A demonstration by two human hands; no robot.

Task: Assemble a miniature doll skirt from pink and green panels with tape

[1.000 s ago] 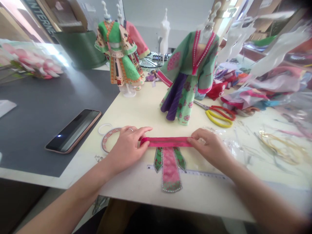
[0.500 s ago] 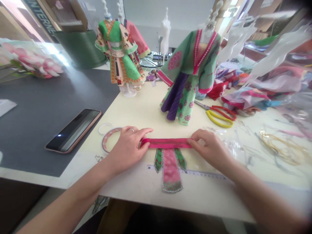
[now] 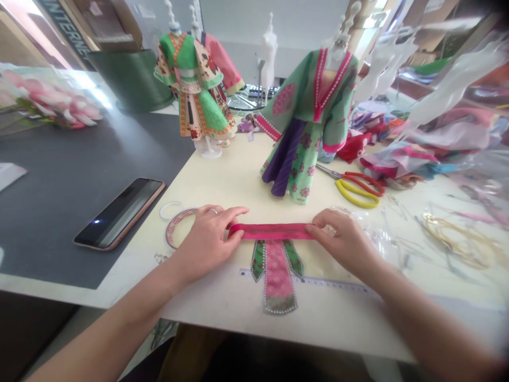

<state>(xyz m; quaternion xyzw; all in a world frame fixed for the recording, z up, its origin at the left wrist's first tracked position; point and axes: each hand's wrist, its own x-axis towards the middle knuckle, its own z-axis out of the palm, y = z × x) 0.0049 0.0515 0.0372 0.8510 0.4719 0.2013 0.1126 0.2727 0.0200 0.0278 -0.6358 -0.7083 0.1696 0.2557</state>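
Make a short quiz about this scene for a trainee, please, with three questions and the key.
1. Multiple choice: what does the right hand touch? A) the pink fabric band B) the smartphone C) the green dress
2. True or false: a ring is on a finger of the left hand.
3. Short answer: what two colours are the handles of the scissors?

Key: 1 A; 2 true; 3 red and yellow.
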